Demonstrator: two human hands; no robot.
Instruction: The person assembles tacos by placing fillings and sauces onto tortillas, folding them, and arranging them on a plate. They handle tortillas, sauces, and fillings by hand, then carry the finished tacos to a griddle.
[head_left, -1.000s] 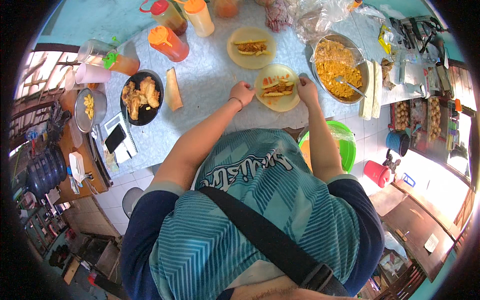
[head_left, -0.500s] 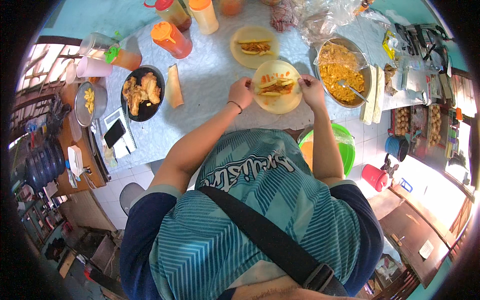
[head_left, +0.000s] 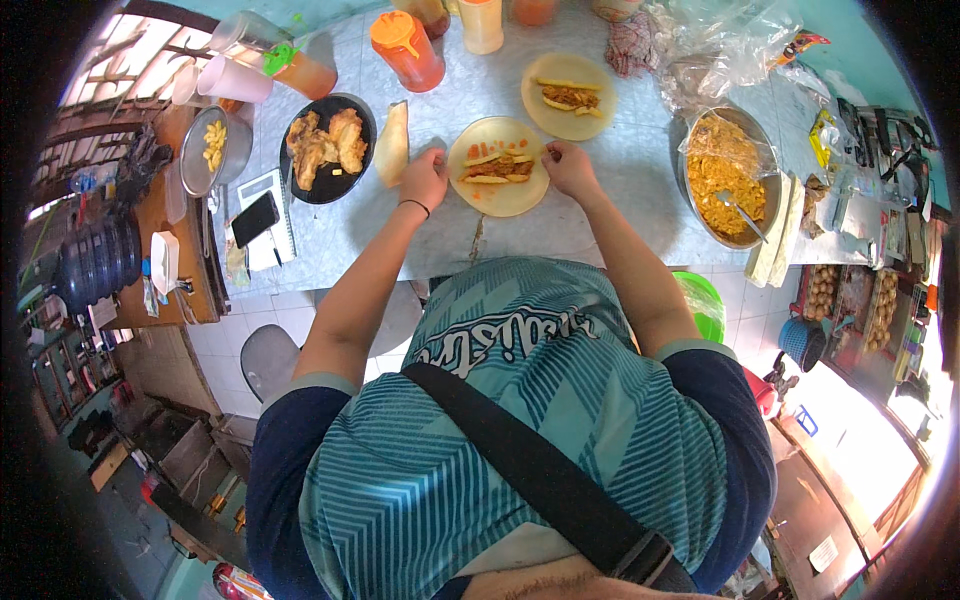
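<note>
Fingers of the left hand (head_left: 424, 178) and right hand (head_left: 571, 169) pinch opposite edges of a filled flatbread (head_left: 505, 201) between them, over the desk (head_left: 640, 190); a second flatbread (head_left: 572, 127) lies beyond the right fingers, a rolled wrap (head_left: 393, 145) just beside the left.

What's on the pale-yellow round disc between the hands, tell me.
Long pale-yellow strips, brown shredded food and red-orange dabs; the disc surface beneath is covered.
</note>
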